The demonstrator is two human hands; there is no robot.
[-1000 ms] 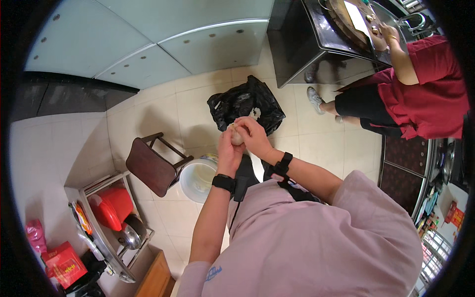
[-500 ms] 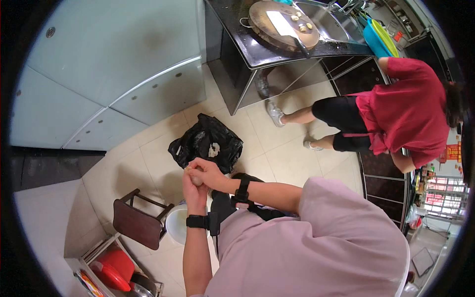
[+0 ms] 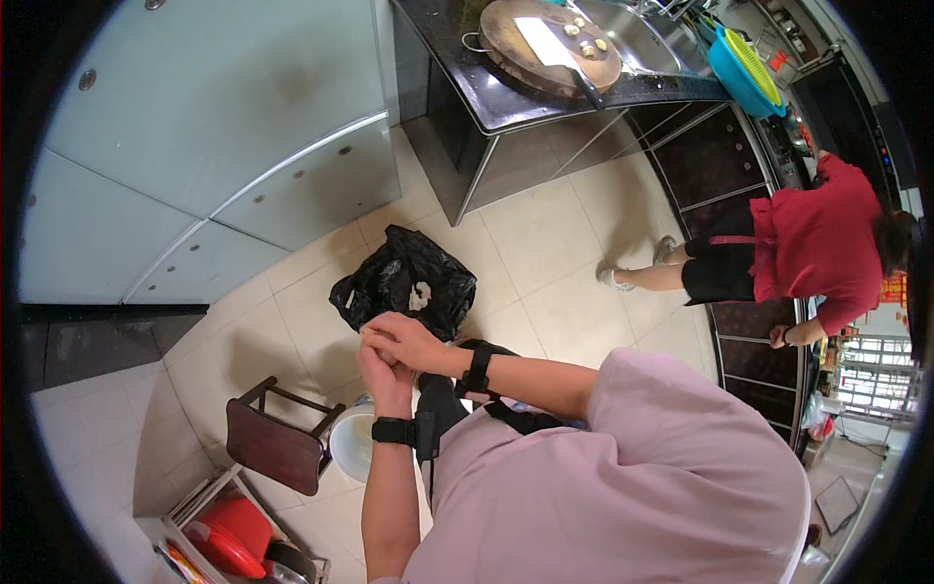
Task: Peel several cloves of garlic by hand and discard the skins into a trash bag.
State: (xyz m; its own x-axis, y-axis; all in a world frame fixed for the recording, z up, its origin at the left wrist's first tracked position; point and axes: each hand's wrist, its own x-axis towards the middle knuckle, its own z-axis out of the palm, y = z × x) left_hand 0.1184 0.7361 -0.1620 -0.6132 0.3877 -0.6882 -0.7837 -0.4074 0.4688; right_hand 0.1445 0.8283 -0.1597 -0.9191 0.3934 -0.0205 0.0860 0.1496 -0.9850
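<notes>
My left hand (image 3: 381, 378) and my right hand (image 3: 407, 343) are pressed together in front of me. Between them shows a sliver of a small, pale, rounded thing (image 3: 388, 358); fingers cover most of it, so its kind does not show. Both sets of fingers curl around it, the right ones lying over the top. Just beyond my hands, a black plastic bag (image 3: 443, 277) sits gaping on the tiled floor. A whitish scrap (image 3: 419, 296) lies inside the bag.
A brown stool (image 3: 277, 444) and a white bucket (image 3: 348, 443) stand at the left. On the dark counter, a round chopping board (image 3: 496, 39) carries a cleaver (image 3: 547, 44) and several pale pieces. A person in red (image 3: 822, 238) stands at the right-hand counter.
The person in red has moved right, away from the chopping-board counter, toward the right-hand counter. My right fingers have shifted slightly over the pale thing, which both hands still hold.
</notes>
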